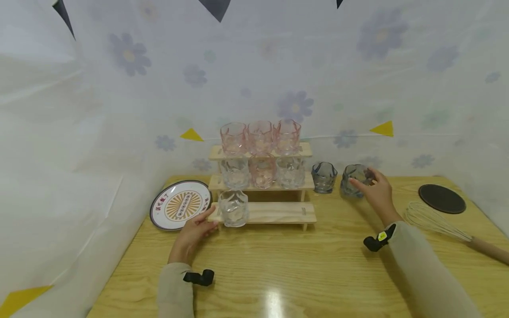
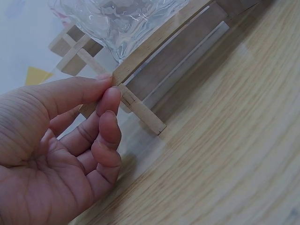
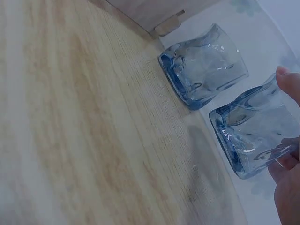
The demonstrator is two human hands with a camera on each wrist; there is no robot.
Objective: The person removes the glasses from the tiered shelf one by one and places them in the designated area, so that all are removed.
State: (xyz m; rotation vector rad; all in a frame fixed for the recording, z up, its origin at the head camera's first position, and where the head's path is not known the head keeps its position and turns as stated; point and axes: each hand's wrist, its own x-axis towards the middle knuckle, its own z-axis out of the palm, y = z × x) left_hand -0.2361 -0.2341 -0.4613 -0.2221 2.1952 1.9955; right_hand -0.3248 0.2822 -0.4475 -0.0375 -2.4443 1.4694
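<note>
My left hand (image 1: 192,234) pinches the left end of the lowest shelf of a three-step wooden rack (image 1: 278,213), with thumb and forefinger at its corner (image 2: 123,70). Just beside those fingers, a clear glass tumbler (image 1: 233,211) stands on that shelf. On the right, my right hand (image 1: 379,194) grips a blue-grey tumbler (image 3: 251,131), its thumb near the rim and other fingers round the far side. A second blue-grey tumbler (image 1: 324,180) stands upright between the held one and the rack.
Three pink tumblers (image 1: 260,138) line the top shelf. The middle shelf bears a pink tumbler (image 1: 262,172) between two clear ones. A patterned plate (image 1: 180,205) lies left of the rack. At right are a whisk (image 1: 441,223) and a dark round mat (image 1: 442,198). Behind hangs a flowered curtain.
</note>
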